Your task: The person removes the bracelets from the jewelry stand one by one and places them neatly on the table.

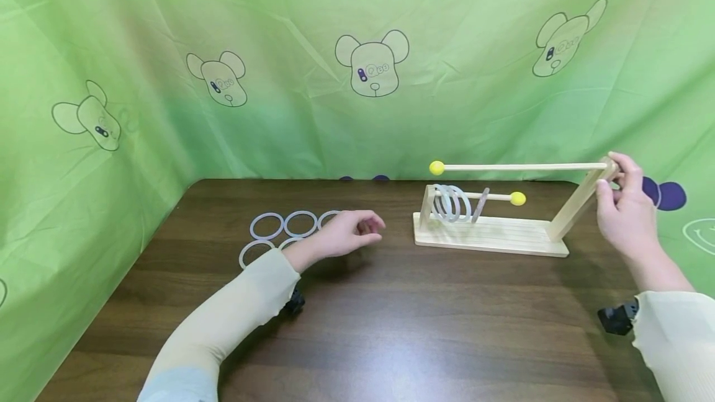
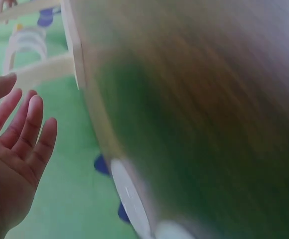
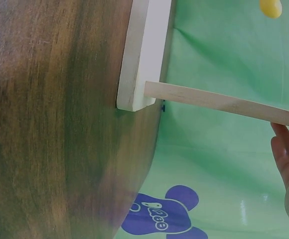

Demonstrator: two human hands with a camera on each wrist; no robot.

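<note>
A pale wooden ring stand [image 1: 491,236] has a short upright at its left, a slanted post [image 1: 581,200] at its right and two rods with yellow ball ends. Several translucent rings [image 1: 447,203] hang on the lower rod, with a purplish ring [image 1: 480,205] tilted apart from them. The upper rod [image 1: 519,167] is bare. At the top of the slanted post, my right hand [image 1: 628,209] holds on, its fingertips against the wood in the right wrist view. My left hand [image 1: 349,232] hovers empty between the stand and the loose rings, fingers loosely bent.
Several loose rings [image 1: 267,226] lie in rows on the brown wooden table [image 1: 391,321] at the left, some partly hidden by the left hand and forearm. A green curtain [image 1: 290,116] with bear drawings hangs behind and beside the table.
</note>
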